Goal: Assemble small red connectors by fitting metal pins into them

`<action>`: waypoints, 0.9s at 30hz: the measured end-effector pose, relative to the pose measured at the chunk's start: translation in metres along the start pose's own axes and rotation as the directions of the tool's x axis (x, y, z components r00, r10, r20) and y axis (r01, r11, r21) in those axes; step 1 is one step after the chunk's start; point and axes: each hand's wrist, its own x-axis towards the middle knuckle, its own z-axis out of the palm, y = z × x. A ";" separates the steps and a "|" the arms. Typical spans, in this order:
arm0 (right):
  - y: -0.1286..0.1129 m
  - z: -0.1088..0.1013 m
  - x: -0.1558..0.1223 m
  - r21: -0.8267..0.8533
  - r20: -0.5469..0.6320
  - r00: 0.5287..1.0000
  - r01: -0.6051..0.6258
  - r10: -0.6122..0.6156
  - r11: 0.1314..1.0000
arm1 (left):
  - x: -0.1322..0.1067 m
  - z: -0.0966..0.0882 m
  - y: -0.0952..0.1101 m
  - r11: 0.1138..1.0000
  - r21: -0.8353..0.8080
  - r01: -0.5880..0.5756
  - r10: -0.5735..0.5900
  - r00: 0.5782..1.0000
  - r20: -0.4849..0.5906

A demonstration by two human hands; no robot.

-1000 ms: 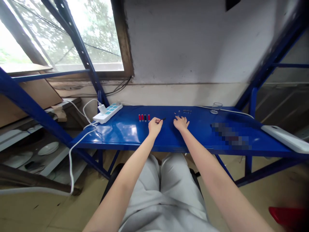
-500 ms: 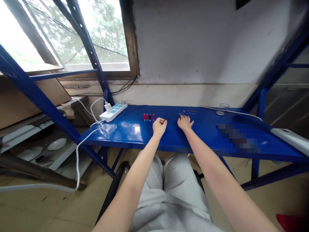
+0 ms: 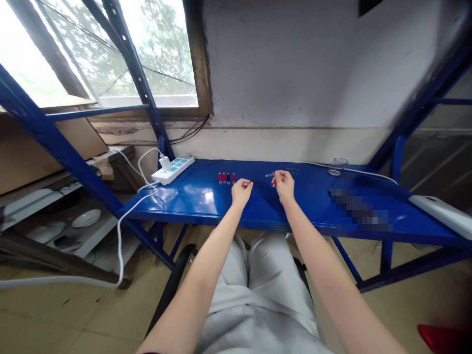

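My left hand [image 3: 241,189] is closed in a pinch on a small black piece [image 3: 254,181] just above the blue metal shelf [image 3: 199,196]. My right hand [image 3: 284,183] is lifted off the shelf, pinching a small thin silvery part [image 3: 270,175] that sticks out to its left. The two hands are close together, about a hand's width apart. A short row of red and black pieces [image 3: 226,177] stands just left of my left hand. Several tiny dark parts [image 3: 292,170] lie behind my right hand.
A white power strip [image 3: 172,169] with a plugged-in charger and white cable lies at the shelf's left end. A clear glass [image 3: 338,166] stands at the back right; a white device [image 3: 440,214] lies at the far right. Blue rack posts frame both sides.
My right hand has lifted from the shelf, where it lay with fingers spread, and now pinches a small silvery part. My left hand has kept its pinch on the black piece.
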 end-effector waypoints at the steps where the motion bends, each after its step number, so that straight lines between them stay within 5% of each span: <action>1: -0.001 0.000 0.000 0.067 0.034 0.998 -0.050 0.048 0.997 | 0.000 0.000 0.000 1.000 -0.013 -0.001 0.001 1.000 0.002; 7: -0.005 0.002 -0.001 0.280 0.238 0.939 -0.309 0.246 0.909 | 0.003 0.002 -0.004 0.994 -0.095 0.046 -0.048 0.999 -0.026; 18: -0.007 0.000 -0.001 0.337 0.312 0.895 -0.419 0.320 0.843 | 0.004 0.003 -0.002 0.928 -0.332 0.169 -0.163 0.986 0.044; 27: -0.010 0.001 -0.007 0.321 0.465 0.833 -0.475 0.301 0.819 | 0.004 0.008 -0.007 0.944 -0.318 0.092 -0.044 0.987 0.154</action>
